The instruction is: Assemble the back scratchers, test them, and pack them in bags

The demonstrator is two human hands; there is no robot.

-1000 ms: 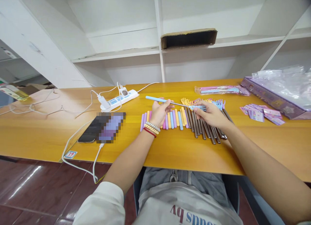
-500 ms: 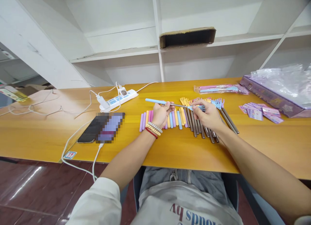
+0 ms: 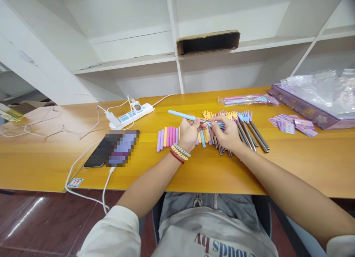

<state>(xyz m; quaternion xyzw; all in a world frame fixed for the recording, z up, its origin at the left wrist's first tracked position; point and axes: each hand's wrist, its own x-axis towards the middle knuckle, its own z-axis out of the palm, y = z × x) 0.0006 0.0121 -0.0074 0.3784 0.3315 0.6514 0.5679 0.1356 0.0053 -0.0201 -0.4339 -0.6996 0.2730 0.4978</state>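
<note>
A blue back scratcher [image 3: 180,114] is held level above the table between both hands. My left hand [image 3: 189,134] is closed round it where the blue handle meets the metal rod. At the claw end, my right hand [image 3: 227,131] pinches the blue head; its fingers partly hide the claw. Only a short stretch of rod shows between the hands. Beneath my left hand lies a row of loose purple, yellow, pink and blue handles [image 3: 171,136]. Under and beside my right hand lie several metal rods with coloured claw heads [image 3: 259,135].
Wrapped back scratchers [image 3: 246,100] lie at the back, near a purple box [image 3: 307,111] of clear bags. Small printed cards [image 3: 294,124] are scattered at the right. Two phones [image 3: 101,149], a power strip [image 3: 133,115] and white cables occupy the left. Shelves stand behind.
My hands have come closer together, my left moving right and my right moving left. Less of the metal rod shows between them. The whole view has shifted slightly.
</note>
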